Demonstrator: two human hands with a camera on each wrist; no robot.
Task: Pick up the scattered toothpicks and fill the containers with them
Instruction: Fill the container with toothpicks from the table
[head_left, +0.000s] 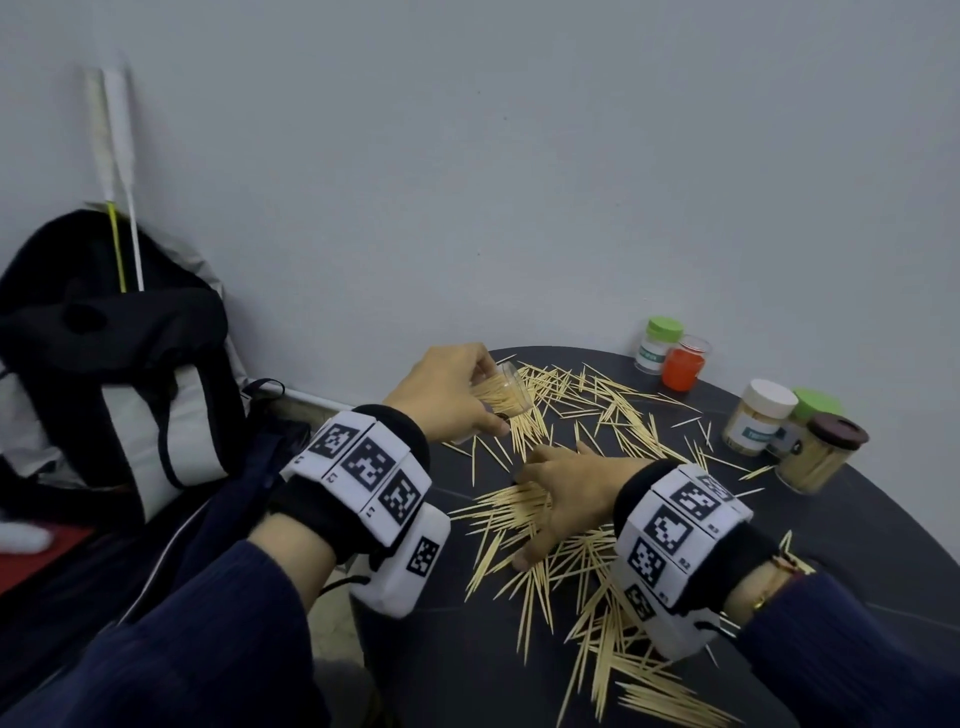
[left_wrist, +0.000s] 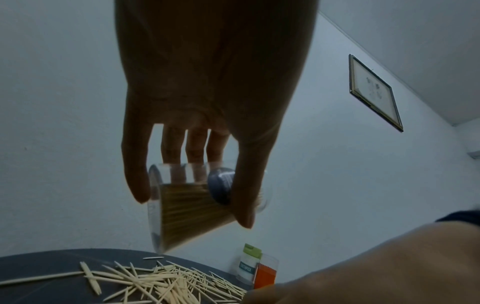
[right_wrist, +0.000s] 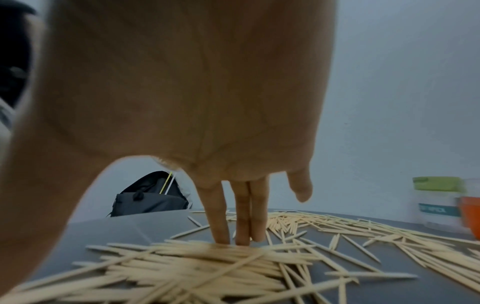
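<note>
Under the right hand (head_left: 563, 493), straight fingers (right_wrist: 221, 226) touch heaped toothpicks (right_wrist: 202, 265).

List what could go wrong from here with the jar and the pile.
1. The left hand holds the clear jar tilted on its side above the table; the toothpicks inside may slide out.
2. The right hand presses straight fingers on a crossed pile; a grab may lift few, or prick the skin.
3. Toothpicks lie near the table's front edge; sweeping may knock some off.
</note>
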